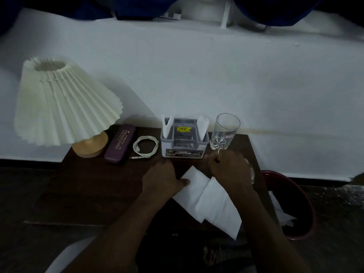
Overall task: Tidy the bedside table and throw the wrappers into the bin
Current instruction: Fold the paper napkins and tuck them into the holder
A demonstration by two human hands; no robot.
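A white tissue, creased down its middle, lies flat on the dark wooden bedside table near the front right. My left hand rests on the table at the tissue's left edge, with its thumb pressing on the paper. Over the tissue's upper right corner sits my right hand, just in front of the glass. Its fingers are curled under, and what they hold is hidden. A dark red bin stands on the floor to the right of the table, with crumpled white wrappers inside.
Along the table's back edge stand a pleated cream lamp, a purple spectacle case, a coiled white cable, a grey tissue holder and a clear glass. A white-covered bed lies behind.
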